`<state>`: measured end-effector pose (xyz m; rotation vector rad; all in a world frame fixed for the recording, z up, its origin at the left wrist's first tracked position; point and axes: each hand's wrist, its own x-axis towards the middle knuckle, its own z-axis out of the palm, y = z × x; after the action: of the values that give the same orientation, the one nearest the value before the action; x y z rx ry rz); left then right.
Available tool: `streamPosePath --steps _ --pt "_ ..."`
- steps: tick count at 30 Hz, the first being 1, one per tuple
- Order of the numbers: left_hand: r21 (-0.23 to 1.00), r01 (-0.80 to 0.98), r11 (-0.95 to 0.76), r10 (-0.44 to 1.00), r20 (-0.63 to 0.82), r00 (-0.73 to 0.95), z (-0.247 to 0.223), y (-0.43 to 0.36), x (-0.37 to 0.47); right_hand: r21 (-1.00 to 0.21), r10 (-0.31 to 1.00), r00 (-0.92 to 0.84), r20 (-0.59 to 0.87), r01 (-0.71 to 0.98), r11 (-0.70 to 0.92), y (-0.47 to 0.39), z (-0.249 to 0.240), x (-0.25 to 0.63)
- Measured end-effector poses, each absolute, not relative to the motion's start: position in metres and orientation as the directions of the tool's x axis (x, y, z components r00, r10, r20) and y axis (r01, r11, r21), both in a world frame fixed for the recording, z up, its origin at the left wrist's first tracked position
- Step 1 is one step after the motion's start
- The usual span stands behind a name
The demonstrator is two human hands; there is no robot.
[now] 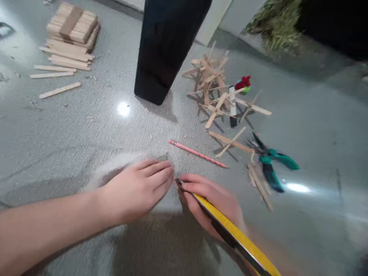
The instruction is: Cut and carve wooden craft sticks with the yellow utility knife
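Note:
My left hand (143, 186) rests palm down on the table, its fingers pressed together and its thumb hidden. At its fingertips a short bit of a wooden craft stick (176, 186) shows; most of that stick is covered by my hands. My right hand (211, 201) is closed around a long yellow and black utility knife (230, 226), with the dark metal tip against the stick, close to my left fingertips. Just beyond both hands lies a pink pencil (198, 154).
A tall black object (169, 50) stands in the middle. Stacked craft sticks (71, 27) are at back left. On the right are a pile of crossed sticks (211, 78), a white and black marker (232, 105), a red and green item (243, 83) and green-handled pliers (270, 161).

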<state>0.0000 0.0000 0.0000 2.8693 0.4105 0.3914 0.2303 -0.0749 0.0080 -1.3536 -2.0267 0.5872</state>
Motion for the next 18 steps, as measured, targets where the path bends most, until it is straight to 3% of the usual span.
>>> streamPosePath --steps 9,18 --pt "0.208 0.260 -0.943 0.302 0.203 0.931 0.0000 -0.0007 0.0008 -0.682 0.924 -0.274 0.268 0.624 0.382 -0.0710 0.0129 0.2265" --pt "0.191 0.296 -0.936 0.332 0.195 0.923 0.0070 -0.0042 0.0083 -0.722 0.941 -0.286 0.179 0.612 0.323 -0.0763 0.0126 0.2288"
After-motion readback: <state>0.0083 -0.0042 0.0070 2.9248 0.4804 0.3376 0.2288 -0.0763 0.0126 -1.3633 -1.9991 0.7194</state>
